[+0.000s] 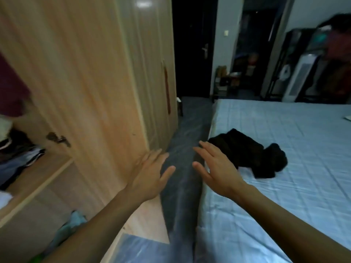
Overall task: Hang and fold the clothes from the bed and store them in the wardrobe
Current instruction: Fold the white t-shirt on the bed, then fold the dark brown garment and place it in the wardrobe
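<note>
- The wardrobe (79,82) fills my left side, its door swung open toward me so the shelves can take what I bring; folded dark and striped clothes already sit on one shelf (36,173), with a maroon garment (13,88) above them.
- The bed (284,168) takes up my right, covered in a pale blue sheet, with a narrow strip of dark floor (182,149) between it and the wardrobe.
- A black garment (248,154) lies crumpled near the bed's close edge, which I judge to be the next piece to fold or hang.
- My right hand (216,171) is spread flat and holds nothing, hovering just beside the garment, seemingly set to pick it up.
- My left hand (150,175) is also wide and bare, fingers straight, at the edge of the door; whether it touches the wood I cannot tell.
</note>
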A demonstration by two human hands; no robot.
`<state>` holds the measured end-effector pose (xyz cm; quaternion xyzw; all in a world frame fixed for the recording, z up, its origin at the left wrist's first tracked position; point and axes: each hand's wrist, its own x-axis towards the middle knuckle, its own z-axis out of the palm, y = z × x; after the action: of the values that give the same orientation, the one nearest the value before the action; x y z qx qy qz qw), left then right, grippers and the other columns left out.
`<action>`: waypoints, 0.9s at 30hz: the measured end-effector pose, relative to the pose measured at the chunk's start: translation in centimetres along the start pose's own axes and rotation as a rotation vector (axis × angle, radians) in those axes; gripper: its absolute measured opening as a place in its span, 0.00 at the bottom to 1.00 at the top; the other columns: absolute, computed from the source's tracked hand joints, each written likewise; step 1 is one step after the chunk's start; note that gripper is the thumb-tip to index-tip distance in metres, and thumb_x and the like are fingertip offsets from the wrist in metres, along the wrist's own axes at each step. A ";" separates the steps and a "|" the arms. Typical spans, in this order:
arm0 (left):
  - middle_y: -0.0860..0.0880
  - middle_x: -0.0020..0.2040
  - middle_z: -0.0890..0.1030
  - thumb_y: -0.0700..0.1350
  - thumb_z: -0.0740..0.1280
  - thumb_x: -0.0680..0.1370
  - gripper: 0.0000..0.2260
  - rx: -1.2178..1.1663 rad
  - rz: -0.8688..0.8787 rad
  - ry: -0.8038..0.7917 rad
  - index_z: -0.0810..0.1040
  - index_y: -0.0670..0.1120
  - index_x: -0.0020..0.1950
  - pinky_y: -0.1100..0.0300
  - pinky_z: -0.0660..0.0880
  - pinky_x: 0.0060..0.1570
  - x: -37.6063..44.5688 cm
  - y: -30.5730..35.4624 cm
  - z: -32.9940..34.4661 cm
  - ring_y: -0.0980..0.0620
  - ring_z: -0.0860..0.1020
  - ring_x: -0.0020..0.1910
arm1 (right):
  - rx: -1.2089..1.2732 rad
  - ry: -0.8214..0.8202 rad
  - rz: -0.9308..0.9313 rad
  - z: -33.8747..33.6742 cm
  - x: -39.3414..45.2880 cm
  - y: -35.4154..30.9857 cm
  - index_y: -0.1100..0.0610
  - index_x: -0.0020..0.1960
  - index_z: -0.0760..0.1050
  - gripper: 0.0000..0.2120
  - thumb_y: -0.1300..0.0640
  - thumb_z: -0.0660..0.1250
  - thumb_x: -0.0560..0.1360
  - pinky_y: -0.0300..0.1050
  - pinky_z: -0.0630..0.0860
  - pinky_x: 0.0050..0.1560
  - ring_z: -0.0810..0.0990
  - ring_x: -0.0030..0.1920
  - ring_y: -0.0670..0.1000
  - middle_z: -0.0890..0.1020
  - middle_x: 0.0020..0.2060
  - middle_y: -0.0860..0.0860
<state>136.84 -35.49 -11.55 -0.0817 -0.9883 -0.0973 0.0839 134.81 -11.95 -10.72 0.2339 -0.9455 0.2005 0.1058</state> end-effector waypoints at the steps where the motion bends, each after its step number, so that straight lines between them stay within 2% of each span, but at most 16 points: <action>1: 0.49 0.78 0.64 0.64 0.53 0.81 0.27 0.009 0.019 -0.013 0.66 0.54 0.77 0.54 0.56 0.76 0.8 2.8 0.9 0.49 0.61 0.76 | 0.011 -0.001 0.032 -0.9 -1.3 2.5 0.52 0.77 0.63 0.27 0.41 0.56 0.81 0.41 0.47 0.76 0.56 0.78 0.52 0.60 0.78 0.52; 4: 0.49 0.79 0.62 0.65 0.51 0.81 0.26 0.035 0.070 -0.098 0.64 0.57 0.77 0.54 0.55 0.76 3.0 10.6 3.6 0.49 0.59 0.77 | -0.004 -0.036 0.123 -3.8 -5.3 9.2 0.48 0.78 0.60 0.28 0.39 0.54 0.81 0.51 0.54 0.78 0.53 0.79 0.52 0.57 0.79 0.51; 7: 0.49 0.80 0.59 0.67 0.50 0.81 0.27 0.077 0.130 -0.164 0.63 0.58 0.77 0.51 0.55 0.76 5.0 17.2 5.3 0.49 0.58 0.78 | -0.062 -0.095 0.200 -6.9 -8.8 15.2 0.44 0.79 0.57 0.28 0.37 0.51 0.81 0.56 0.52 0.77 0.48 0.80 0.54 0.51 0.80 0.51; 9: 0.48 0.80 0.59 0.67 0.49 0.80 0.28 0.084 0.172 -0.174 0.63 0.58 0.77 0.49 0.55 0.76 6.4 20.9 5.9 0.48 0.58 0.78 | -0.104 -0.100 0.238 -8.9 -10.6 18.7 0.42 0.79 0.56 0.29 0.35 0.50 0.80 0.59 0.51 0.77 0.46 0.80 0.54 0.49 0.81 0.50; 13: 0.48 0.80 0.58 0.67 0.51 0.80 0.28 0.032 0.239 -0.204 0.62 0.58 0.78 0.46 0.56 0.75 9.5 26.7 6.8 0.47 0.57 0.78 | -0.162 -0.082 0.327 -11.6 -13.2 24.4 0.43 0.78 0.56 0.29 0.35 0.50 0.80 0.61 0.54 0.76 0.48 0.79 0.57 0.50 0.80 0.51; 19: 0.52 0.81 0.55 0.66 0.50 0.81 0.28 -0.022 0.340 -0.244 0.58 0.59 0.79 0.44 0.56 0.75 14.5 32.5 10.6 0.48 0.55 0.79 | -0.177 -0.080 0.440 -12.6 -14.8 30.9 0.45 0.79 0.54 0.28 0.38 0.48 0.82 0.63 0.49 0.77 0.45 0.80 0.57 0.50 0.80 0.50; 23: 0.52 0.81 0.55 0.66 0.51 0.81 0.27 -0.063 0.355 -0.291 0.58 0.59 0.79 0.44 0.57 0.74 18.1 34.6 15.4 0.49 0.56 0.78 | -0.212 -0.107 0.502 -11.8 -14.3 35.9 0.44 0.79 0.53 0.28 0.37 0.48 0.82 0.62 0.47 0.77 0.43 0.80 0.56 0.49 0.80 0.49; 27: 0.51 0.81 0.57 0.66 0.51 0.81 0.27 -0.133 0.303 -0.341 0.60 0.58 0.79 0.46 0.59 0.74 21.7 34.6 20.8 0.50 0.58 0.78 | -0.185 -0.131 0.567 -10.3 -11.7 40.7 0.45 0.79 0.56 0.27 0.38 0.50 0.82 0.60 0.49 0.77 0.46 0.80 0.55 0.54 0.80 0.49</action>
<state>118.76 5.40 -21.58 -0.2495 -0.9562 -0.1331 -0.0761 126.38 30.14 -18.33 -0.0373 -0.9921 0.1198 0.0053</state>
